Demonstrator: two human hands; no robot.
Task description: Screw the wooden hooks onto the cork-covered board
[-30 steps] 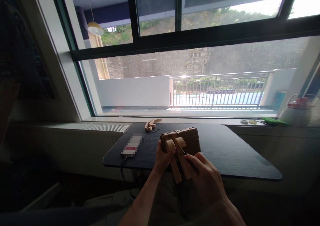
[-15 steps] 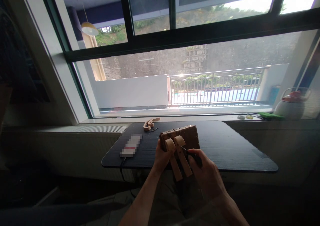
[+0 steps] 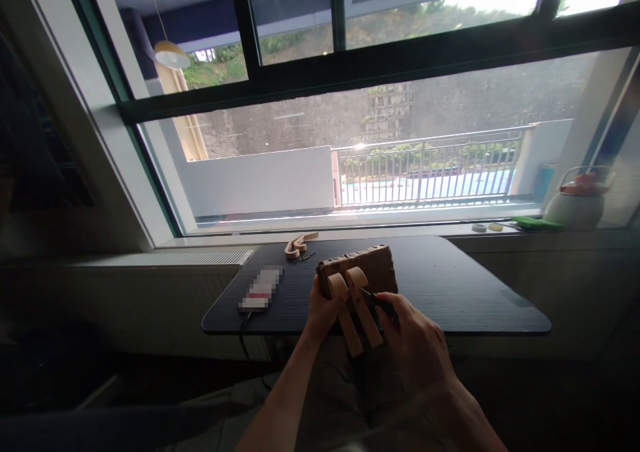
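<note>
My left hand [image 3: 323, 311] is closed around the left side of a rough-edged brown wooden block [image 3: 383, 272], its thumb pressing on one curved wooden hook [image 3: 351, 335]. A second curved wooden hook [image 3: 369, 322] lies beside it on the block's face, with small dark spots on its strip. Both strips stretch down past the block's lower edge. Closed around a dark-handled screwdriver [image 3: 383, 300], my right hand [image 3: 417, 335] is at the right of the second hook. The screwdriver's thin shaft points at that hook's upper part; whether its tip touches a screw is too small to tell.
The dark table [image 3: 465, 292] stands against the window sill. More curved wooden pieces [image 3: 299, 244] and small screws [image 3: 307, 257] lie at its back left. A blurred-out phone-like device [image 3: 261, 289] with a cable is at left. A round jug [image 3: 575, 202] stands on the sill.
The whole view has shifted slightly. Both hands keep their holds on the block and screwdriver; the right hand's angle at the second hook differs only a little.
</note>
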